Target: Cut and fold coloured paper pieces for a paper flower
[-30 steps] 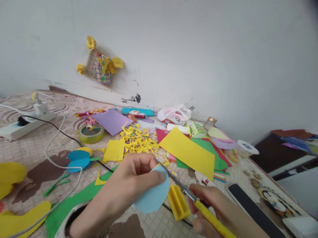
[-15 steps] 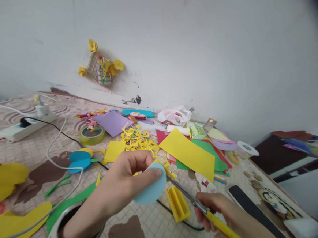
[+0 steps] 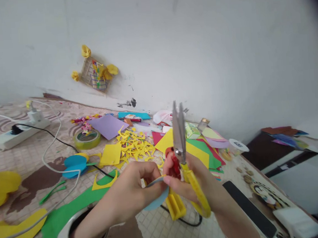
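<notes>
My left hand (image 3: 135,190) is closed, pinching a light blue paper circle (image 3: 157,201) between thumb and fingers. A thin yellow edge shows along the top of the circle. In my right hand (image 3: 189,171) are scissors (image 3: 179,132) with yellow and red handles, blades pointing up and slightly apart. The thumb and a fingertip of that hand meet the circle's right edge. Under the hands lies a yellow ridged plastic piece (image 3: 175,205). A yellow paper crescent (image 3: 105,185) rests on green paper (image 3: 69,208) left of my left hand.
Yellow scraps (image 3: 135,144) lie beyond my hands, near a purple sheet (image 3: 108,126) and a tape roll (image 3: 87,140). Coloured sheets (image 3: 197,152) are stacked behind the scissors. A power strip (image 3: 19,134) with trailing cables is at left, a black phone-like slab (image 3: 250,210) at right.
The scissors have swung from lying toward the paper to pointing upward. My right hand has come in to the left, its fingers now at the circle, which has tilted more edge-on.
</notes>
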A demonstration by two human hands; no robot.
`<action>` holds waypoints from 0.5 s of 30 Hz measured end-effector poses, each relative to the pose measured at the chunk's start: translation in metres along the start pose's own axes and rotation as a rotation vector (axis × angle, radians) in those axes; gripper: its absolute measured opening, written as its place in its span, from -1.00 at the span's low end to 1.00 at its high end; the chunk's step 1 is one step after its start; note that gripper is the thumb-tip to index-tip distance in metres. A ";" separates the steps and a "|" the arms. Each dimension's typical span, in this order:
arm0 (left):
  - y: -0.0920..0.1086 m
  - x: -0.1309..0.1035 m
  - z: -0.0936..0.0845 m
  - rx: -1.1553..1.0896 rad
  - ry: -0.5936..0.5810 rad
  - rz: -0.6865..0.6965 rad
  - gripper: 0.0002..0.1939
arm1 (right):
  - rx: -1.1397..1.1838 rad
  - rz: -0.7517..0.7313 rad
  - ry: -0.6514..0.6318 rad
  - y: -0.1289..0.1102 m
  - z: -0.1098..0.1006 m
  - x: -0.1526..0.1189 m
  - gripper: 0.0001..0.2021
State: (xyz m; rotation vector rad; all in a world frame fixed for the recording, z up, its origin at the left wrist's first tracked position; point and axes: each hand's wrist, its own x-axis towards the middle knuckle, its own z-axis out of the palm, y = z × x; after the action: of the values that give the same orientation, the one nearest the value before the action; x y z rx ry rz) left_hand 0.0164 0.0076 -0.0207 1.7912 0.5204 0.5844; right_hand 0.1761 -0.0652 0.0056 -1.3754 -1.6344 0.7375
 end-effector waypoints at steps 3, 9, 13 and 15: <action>-0.002 0.001 0.001 -0.013 -0.031 -0.030 -0.78 | -0.017 0.005 0.003 -0.003 0.001 0.000 -0.85; -0.003 0.004 -0.002 -0.119 0.045 -0.110 -0.80 | 0.111 0.032 0.080 0.011 0.004 -0.007 -0.87; -0.005 0.005 0.001 -0.233 0.083 -0.114 -0.82 | 0.106 0.046 0.099 0.020 0.005 -0.005 -0.88; -0.005 0.005 0.003 -0.253 0.095 -0.106 -0.80 | 0.120 0.066 0.107 0.021 0.006 -0.004 -0.89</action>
State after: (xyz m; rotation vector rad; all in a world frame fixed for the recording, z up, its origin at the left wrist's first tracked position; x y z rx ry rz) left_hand 0.0221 0.0094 -0.0256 1.4933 0.5762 0.6340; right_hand 0.1805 -0.0641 -0.0161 -1.3641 -1.4447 0.7740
